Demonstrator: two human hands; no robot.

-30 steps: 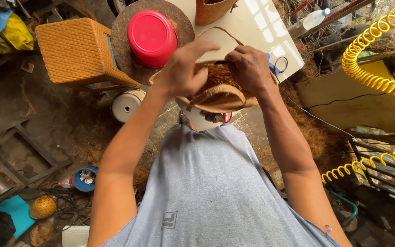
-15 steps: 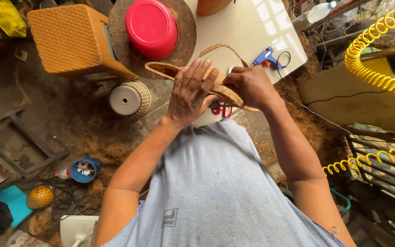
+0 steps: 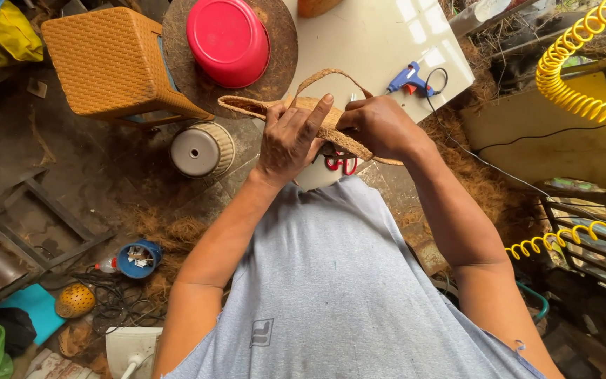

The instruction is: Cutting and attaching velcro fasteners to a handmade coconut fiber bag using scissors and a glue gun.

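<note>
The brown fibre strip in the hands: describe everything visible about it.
The brown fibre strip is a flat, coarse band that looks like coconut coir, tan and rough-edged. It runs roughly level from a free left end, past the left hand, to the right hand, both gripping it. A thinner loop of the same material arches above the hands. It is held in the air over the white tabletop.

Worn on the head, looking steeply down over the chest and both forearms. Close on the hands, left (image 3: 290,137) and right (image 3: 380,126), near the frame's middle. Beyond them, toward the top edge, the white surface (image 3: 359,42); floor (image 3: 57,175) filling the left side. One view only, nothing shared.
</note>
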